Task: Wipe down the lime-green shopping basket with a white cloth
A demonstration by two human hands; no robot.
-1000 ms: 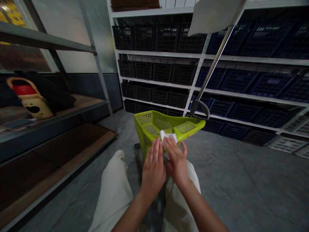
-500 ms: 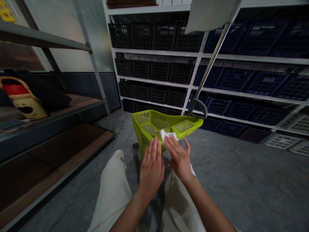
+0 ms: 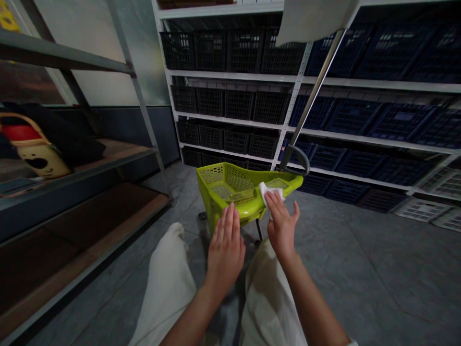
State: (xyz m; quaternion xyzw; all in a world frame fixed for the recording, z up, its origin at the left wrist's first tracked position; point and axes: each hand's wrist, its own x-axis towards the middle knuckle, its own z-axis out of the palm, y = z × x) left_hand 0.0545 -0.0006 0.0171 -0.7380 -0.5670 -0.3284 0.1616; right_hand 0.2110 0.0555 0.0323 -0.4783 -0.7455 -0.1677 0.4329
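Note:
A small lime-green shopping cart (image 3: 240,210) stands in front of my knees, with a perforated basket and a curved rim. My left hand (image 3: 226,245) lies flat with fingers together and stretched out, its fingertips against the cart's near rim. My right hand (image 3: 281,223) presses a crumpled white wipe (image 3: 268,191) onto the cart's right rim, beside the inset panel (image 3: 278,183). The thumb of that hand sticks out to the side. A grey pole (image 3: 317,91) with a loop handle (image 3: 299,161) rises from the cart's far right end and carries a pale flag.
White shelving (image 3: 230,75) with black crates (image 3: 236,105) and blue crates (image 3: 353,117) fills the back. At left, a metal rack (image 3: 144,108) holds a bag with a smiling face (image 3: 45,158) and a phone-like flat object (image 3: 19,186). Grey floor (image 3: 360,274) lies around the cart.
My right hand has slid the wipe rightward along the cart's rim, toward the pole end. My left hand stays at the near rim.

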